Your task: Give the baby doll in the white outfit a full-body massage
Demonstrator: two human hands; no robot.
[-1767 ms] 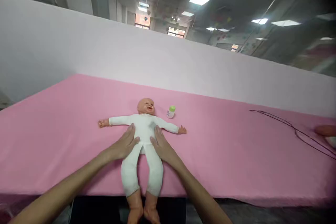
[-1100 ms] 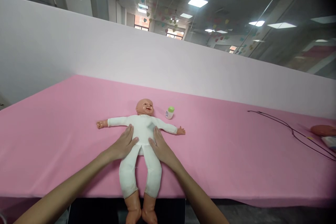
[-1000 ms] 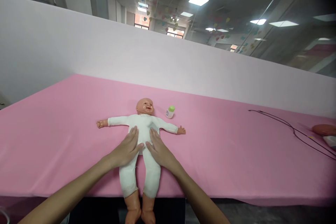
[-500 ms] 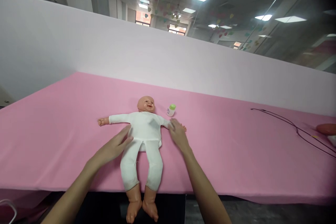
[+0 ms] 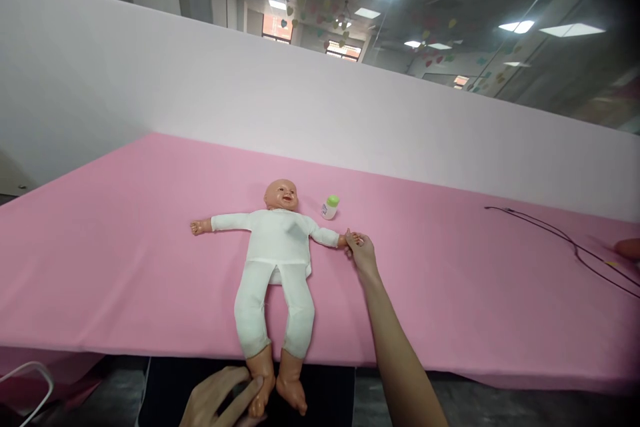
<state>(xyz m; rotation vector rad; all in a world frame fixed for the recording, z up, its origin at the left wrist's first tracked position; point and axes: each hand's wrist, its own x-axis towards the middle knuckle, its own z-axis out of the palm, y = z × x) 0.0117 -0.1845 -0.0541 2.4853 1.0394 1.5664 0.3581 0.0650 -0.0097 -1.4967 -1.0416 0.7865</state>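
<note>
At doll's foot [image 5: 262, 373], left hand [image 5: 216, 399], newly.

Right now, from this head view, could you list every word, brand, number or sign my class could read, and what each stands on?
No text can be read.
Green-capped bottle: dark printing on its side, too small and blurred to read.
Baby doll and pink cloth: no lettering visible.

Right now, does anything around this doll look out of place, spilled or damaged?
One thing looks odd: the doll's feet stick out past the front edge of the pink cover, while the rest lies on it. A dark cord also lies loose toward the right. I see no spill or damage.
</note>
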